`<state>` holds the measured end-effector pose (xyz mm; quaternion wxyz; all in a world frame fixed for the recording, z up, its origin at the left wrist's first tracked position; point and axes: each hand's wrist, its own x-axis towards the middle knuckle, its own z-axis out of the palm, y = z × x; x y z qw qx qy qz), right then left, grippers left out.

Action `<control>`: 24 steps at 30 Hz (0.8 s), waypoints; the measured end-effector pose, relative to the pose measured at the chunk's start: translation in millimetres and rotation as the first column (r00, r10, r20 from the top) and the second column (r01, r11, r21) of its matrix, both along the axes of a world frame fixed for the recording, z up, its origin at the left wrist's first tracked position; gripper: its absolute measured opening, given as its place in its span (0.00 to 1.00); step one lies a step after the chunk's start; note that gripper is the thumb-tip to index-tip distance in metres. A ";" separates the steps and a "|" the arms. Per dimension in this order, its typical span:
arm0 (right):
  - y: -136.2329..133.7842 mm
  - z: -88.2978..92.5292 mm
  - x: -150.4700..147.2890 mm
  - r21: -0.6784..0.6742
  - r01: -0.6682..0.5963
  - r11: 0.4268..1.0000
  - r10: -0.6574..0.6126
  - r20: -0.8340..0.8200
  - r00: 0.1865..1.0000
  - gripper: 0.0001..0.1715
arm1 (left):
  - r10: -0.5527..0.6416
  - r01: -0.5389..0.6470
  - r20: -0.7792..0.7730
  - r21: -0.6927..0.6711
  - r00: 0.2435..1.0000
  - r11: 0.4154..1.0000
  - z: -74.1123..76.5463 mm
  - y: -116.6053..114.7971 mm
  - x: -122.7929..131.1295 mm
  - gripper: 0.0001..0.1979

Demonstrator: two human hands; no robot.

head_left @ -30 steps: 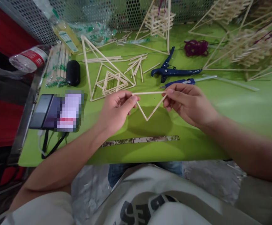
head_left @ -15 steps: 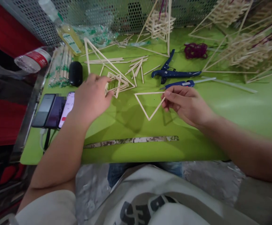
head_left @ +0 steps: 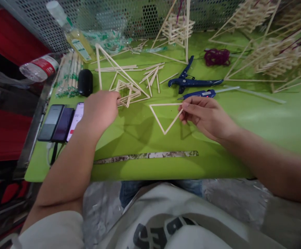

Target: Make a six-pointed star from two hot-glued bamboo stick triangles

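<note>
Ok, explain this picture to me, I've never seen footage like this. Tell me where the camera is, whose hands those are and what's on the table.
No machine here: the camera sits on a person's head and looks down at their own bare hands. The right hand pinches a corner of a stick triangle over the green table. The left hand touches a stack of smaller stick triangles; whether it grips one is unclear. Behind them lie loose sticks, blue pliers, a blue glue gun and purple string; phones lie at the left.
</note>
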<state>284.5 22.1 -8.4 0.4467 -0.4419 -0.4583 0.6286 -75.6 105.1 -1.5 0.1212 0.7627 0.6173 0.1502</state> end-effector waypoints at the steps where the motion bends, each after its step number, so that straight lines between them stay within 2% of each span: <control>1: 0.0 -0.2 -0.1 0.000 0.001 1.000 -0.001 0.004 1.000 0.25 | -0.017 0.017 -0.012 0.024 1.000 1.000 6.3 -5.1 -0.8 0.14; 5: 1.0 0.5 1.2 -0.021 0.019 1.000 -0.019 -0.017 1.000 0.22 | -0.145 0.151 -0.045 0.156 0.988 0.976 35.6 -38.3 0.0 0.15; 9: 3.1 6.0 8.4 -0.033 0.047 0.998 -0.048 -0.040 0.998 0.19 | -0.210 0.232 -0.178 0.114 0.961 0.966 51.6 -71.7 14.2 0.13; 12: 5.2 9.2 15.6 -0.032 0.042 0.999 -0.043 -0.007 0.999 0.18 | -0.299 0.323 -0.224 0.080 0.928 0.943 49.9 -89.6 32.9 0.12; 15: 8.4 7.2 20.4 -0.066 -0.039 0.997 0.042 0.051 0.998 0.19 | -0.410 0.422 -0.287 -0.022 0.866 0.906 41.8 -104.0 54.1 0.13; 18: 12.6 1.8 22.0 -0.116 -0.114 0.987 0.132 0.155 0.979 0.25 | -0.530 0.514 -0.263 -0.132 0.806 0.847 32.9 -115.4 71.2 0.15; 20: 15.9 -1.5 22.8 -0.159 -0.127 0.979 0.160 0.216 0.963 0.28 | -0.552 0.532 -0.198 -0.147 0.810 0.834 28.5 -119.7 77.3 0.12; 22: 19.0 -3.8 24.3 -0.195 -0.125 0.973 0.170 0.240 0.956 0.30 | -0.531 0.519 -0.113 -0.123 0.840 0.846 26.5 -119.9 78.4 0.05; 24: 21.3 -5.2 26.1 -0.213 -0.131 0.968 0.184 0.255 0.949 0.32 | -0.487 0.484 -0.024 -0.075 0.873 0.872 26.4 -115.1 76.0 0.07</control>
